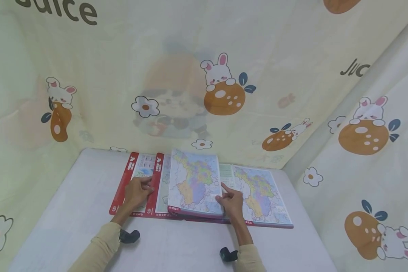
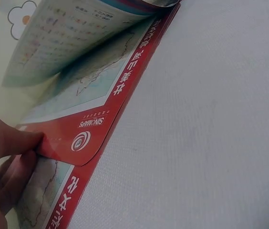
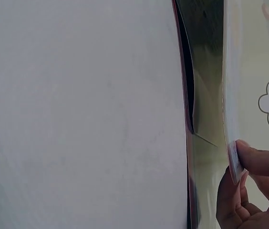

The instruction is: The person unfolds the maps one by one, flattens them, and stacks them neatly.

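Note:
Several red-edged map sheets lie overlapped on the table. My left hand [image 1: 136, 193] is at the left, over a red-bordered map [image 1: 151, 202]. In the left wrist view its thumb and fingers pinch the edge of that map's red border [image 2: 67, 138], which overlaps another red-edged map [image 2: 67, 202]. My right hand [image 1: 234, 204] grips the right edge of a coloured map panel [image 1: 194, 185] in the middle. The right wrist view shows this panel's thin edge [image 3: 232, 143] between thumb and fingers, raised off what lies beneath. Another coloured map [image 1: 263, 194] lies flat to the right.
A white-covered table [image 1: 176, 245] carries the maps. Behind it hangs a pale curtain [image 1: 115, 75] printed with rabbits, oranges and flowers, and it continues along both sides. A dark wrist device [image 1: 130, 236] shows at the left sleeve, and another [image 1: 228, 254] at the right.

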`<action>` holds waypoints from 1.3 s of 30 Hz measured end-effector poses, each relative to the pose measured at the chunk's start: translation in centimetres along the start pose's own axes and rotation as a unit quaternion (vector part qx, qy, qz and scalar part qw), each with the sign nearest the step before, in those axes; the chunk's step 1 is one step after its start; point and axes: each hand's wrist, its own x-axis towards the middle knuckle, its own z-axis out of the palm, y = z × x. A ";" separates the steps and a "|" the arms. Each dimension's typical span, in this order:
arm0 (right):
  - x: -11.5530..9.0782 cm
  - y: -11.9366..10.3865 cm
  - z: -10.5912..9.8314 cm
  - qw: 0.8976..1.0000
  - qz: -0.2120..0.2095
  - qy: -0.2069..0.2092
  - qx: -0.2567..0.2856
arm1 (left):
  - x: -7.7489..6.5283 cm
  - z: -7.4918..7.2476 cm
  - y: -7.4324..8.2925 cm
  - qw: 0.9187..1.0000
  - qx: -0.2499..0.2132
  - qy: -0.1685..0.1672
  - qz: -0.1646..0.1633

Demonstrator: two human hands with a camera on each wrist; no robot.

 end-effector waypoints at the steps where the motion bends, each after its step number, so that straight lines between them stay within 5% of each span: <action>1: 0.0 0.0 -0.1 1.000 0.002 0.001 -0.002 | 0.0 0.0 0.0 1.000 -0.001 0.000 0.000; 16: 0.2 -0.3 -2.5 1.000 0.007 0.010 -0.014 | -0.1 0.1 0.0 1.000 -0.002 0.001 0.000; 39: 1.0 1.5 -6.4 0.993 0.041 0.092 -0.060 | -0.2 0.1 0.1 1.000 0.001 0.003 -0.006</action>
